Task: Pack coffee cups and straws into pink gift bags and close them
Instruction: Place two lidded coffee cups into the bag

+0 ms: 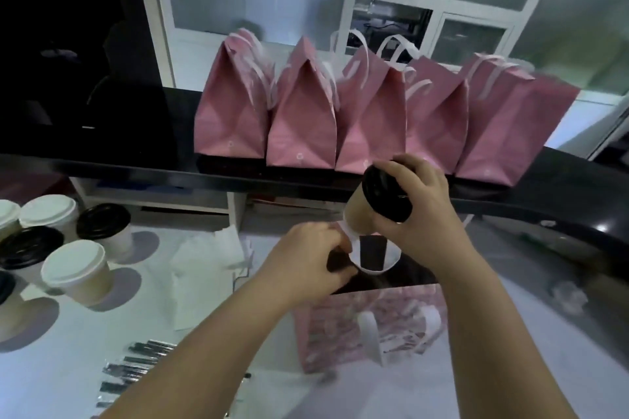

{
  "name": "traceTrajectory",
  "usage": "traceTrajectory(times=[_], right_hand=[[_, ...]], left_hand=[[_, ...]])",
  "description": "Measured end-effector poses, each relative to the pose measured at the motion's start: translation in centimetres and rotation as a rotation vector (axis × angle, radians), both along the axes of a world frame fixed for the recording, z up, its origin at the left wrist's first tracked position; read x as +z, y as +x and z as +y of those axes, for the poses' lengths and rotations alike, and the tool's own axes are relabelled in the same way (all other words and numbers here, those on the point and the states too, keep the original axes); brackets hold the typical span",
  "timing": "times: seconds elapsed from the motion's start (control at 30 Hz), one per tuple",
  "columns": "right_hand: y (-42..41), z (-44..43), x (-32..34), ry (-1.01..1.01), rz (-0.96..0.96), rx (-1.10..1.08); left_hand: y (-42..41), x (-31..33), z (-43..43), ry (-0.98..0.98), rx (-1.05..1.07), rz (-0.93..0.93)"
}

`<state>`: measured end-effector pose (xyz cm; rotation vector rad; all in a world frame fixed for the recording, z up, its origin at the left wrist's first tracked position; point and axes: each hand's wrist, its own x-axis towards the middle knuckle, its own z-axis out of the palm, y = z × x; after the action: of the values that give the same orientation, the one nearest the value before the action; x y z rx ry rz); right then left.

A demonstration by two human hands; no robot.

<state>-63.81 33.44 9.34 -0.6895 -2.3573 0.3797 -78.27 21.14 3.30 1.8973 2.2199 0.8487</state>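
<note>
The open pink bag (340,326) stands on the white counter (61,371), close under the black ledge (136,167), so the only free room above its mouth is the gap below that ledge's edge. Five closed pink bags (299,112) fill the ledge side by side. To the left on the counter sit lidded cups (78,272), well apart from the bag, with wrapped straws (136,364) nearer the front edge and white paper (204,265) between. The right hand (422,211) is wrapped around the black-lidded top of a coffee cup (360,218), tilted just above the bag's mouth. The left hand (306,258), fingers curled, grips the mouth's left rim.
</note>
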Motion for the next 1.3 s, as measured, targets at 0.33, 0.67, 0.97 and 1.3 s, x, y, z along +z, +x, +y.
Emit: traceTrajectory(times=[0.33, 0.67, 0.97, 1.3], right_hand=[[3.2, 4.0, -0.9, -0.076, -0.005, 0.236], [5.3, 3.0, -2.5, -0.025, -0.112, 0.308], [4.1, 0.8, -7.9, 0.101, -0.480, 0.324], [0.7, 0.5, -9.5, 0.433, -0.835, 0.512]], left_hand=[[0.6, -0.9, 2.2, -0.227, 0.073, 0.328], [0.9, -1.5, 3.3, -0.471, 0.054, 0.280], [0.0, -2.0, 3.0, -0.464, -0.028, 0.196], [-0.6, -1.8, 0.7, -0.399, -0.109, 0.148]])
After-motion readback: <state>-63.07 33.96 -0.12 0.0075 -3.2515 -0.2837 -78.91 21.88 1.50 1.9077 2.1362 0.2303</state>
